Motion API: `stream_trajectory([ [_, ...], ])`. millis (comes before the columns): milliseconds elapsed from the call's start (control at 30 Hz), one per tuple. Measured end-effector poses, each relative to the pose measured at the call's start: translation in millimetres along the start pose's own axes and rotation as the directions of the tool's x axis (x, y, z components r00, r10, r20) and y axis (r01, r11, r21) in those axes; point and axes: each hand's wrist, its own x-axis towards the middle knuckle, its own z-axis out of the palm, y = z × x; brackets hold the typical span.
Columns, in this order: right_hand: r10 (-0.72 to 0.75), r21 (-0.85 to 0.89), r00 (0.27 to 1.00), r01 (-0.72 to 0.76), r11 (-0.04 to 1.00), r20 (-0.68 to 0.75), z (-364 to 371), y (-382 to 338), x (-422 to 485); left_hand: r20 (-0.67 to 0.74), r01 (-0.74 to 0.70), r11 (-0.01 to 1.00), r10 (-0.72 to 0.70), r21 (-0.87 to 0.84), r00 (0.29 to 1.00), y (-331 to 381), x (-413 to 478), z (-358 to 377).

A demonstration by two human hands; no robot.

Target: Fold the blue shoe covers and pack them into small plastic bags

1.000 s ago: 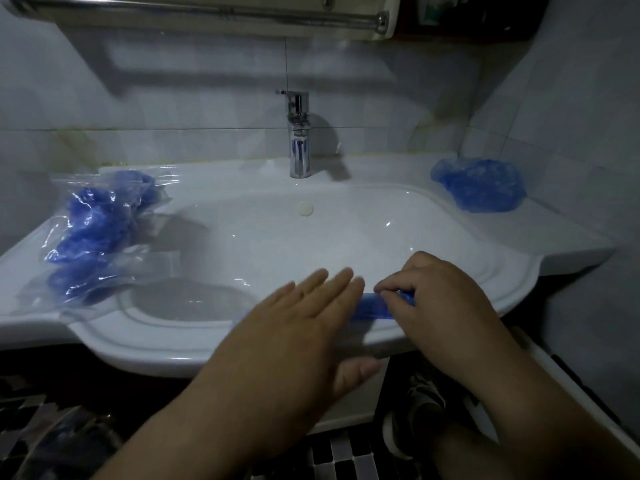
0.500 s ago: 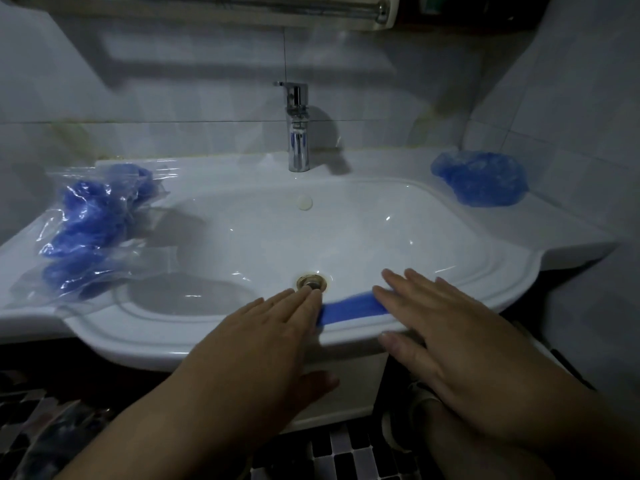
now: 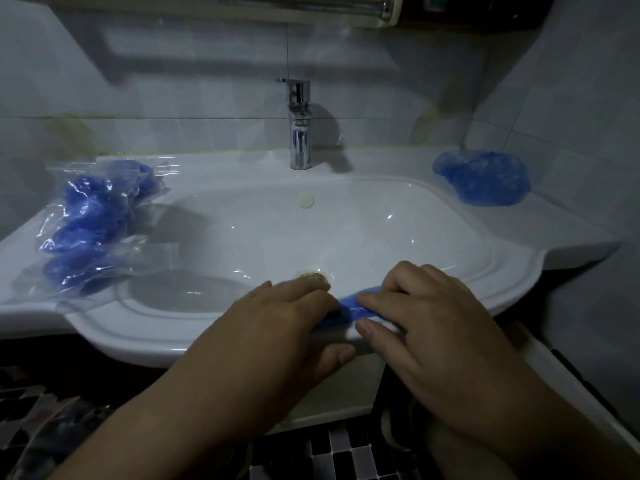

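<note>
A person stands at a white sink (image 3: 502, 271) with both hands on its near edge. Between the hands lies one blue shoe cover (image 3: 358, 304), folded into a thin strip that runs left to right along the rim. The left hand (image 3: 277, 327) has its fingers bent down over the left end of the strip, and its thumb sticks out below the rim. The right hand (image 3: 429, 323) has its fingers curled too, and it pinches the right end of the strip with a finger on top and the thumb just in front. Just past the hands, at the bottom of the bowl, is the round metal drain (image 3: 313, 278). The shiny tap (image 3: 300, 133) stands at the far side in the middle. On the flat surface to the left lie clear plastic bags (image 3: 93, 223) with blue shoe covers packed inside them. On the far right corner of the surface sits a loose heap of blue shoe covers (image 3: 485, 180), well apart from the hands. The room is dim. Below the sink the floor has small black and white tiles (image 3: 332, 452).
</note>
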Motion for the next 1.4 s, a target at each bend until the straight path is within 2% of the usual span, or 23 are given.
stream_trajectory([
  [100,0.023,0.001,0.998,-0.023,1.0,0.05,5.4,3.4,3.0,-0.05,-0.025,0.999,0.023,-0.031,0.998,-6.1,5.4,-3.3],
  [233,0.047,0.129,0.991,-0.064,0.99,0.129,12.3,8.9,4.5,0.019,-0.106,0.975,0.111,-0.193,0.994,-18.6,11.6,-9.4],
  [333,0.018,0.26,1.0,-0.021,0.965,0.014,11.5,12.0,1.9,-0.025,-0.078,0.984,0.075,-0.161,0.997,-29.1,15.4,-0.8],
  [467,-0.113,0.394,0.987,0.148,0.907,-0.111,6.3,10.4,-7.6,-0.049,-0.036,0.996,0.032,-0.078,0.998,-25.2,16.1,2.9],
  [600,-0.186,0.433,0.97,0.236,0.87,-0.154,12.7,-4.0,-12.0,-0.077,0.03,0.974,-0.048,-0.225,0.996,-16.9,19.5,5.6],
  [667,-0.189,0.424,0.963,0.255,0.869,-0.192,17.7,-8.9,-11.6,-0.066,0.08,0.973,-0.096,-0.215,0.993,-14.1,18.8,6.6],
  [767,-0.165,0.433,0.968,0.232,0.871,-0.186,18.4,-9.0,-12.2,-0.067,0.053,0.979,-0.067,-0.198,0.996,-13.0,14.8,2.8],
  [867,-0.154,0.486,0.982,0.188,0.854,-0.109,11.3,-7.1,-14.2,0.01,0.005,0.969,-0.003,-0.247,1.0,-18.0,11.4,-3.4],
  [967,-0.116,0.524,0.987,0.157,0.837,-0.109,10.3,-7.7,-13.3,0.089,0.029,0.92,0.007,-0.392,0.996,-25.5,4.6,-5.5],
  [1033,-0.048,0.55,0.99,0.114,0.827,-0.133,12.1,-10.0,-11.8,0.089,0.059,0.89,-0.021,-0.452,0.996,-27.5,2.0,-4.1],
  [1300,0.111,0.509,0.967,0.021,0.861,-0.228,18.9,-15.4,-11.4,0.058,0.073,0.88,-0.052,-0.469,0.997,-25.9,2.8,-3.0],
  [1400,0.117,0.469,0.966,0.004,0.883,-0.231,20.6,-17.0,-10.9,0.027,0.052,0.918,-0.045,-0.393,0.999,-23.7,5.6,-2.4],
])
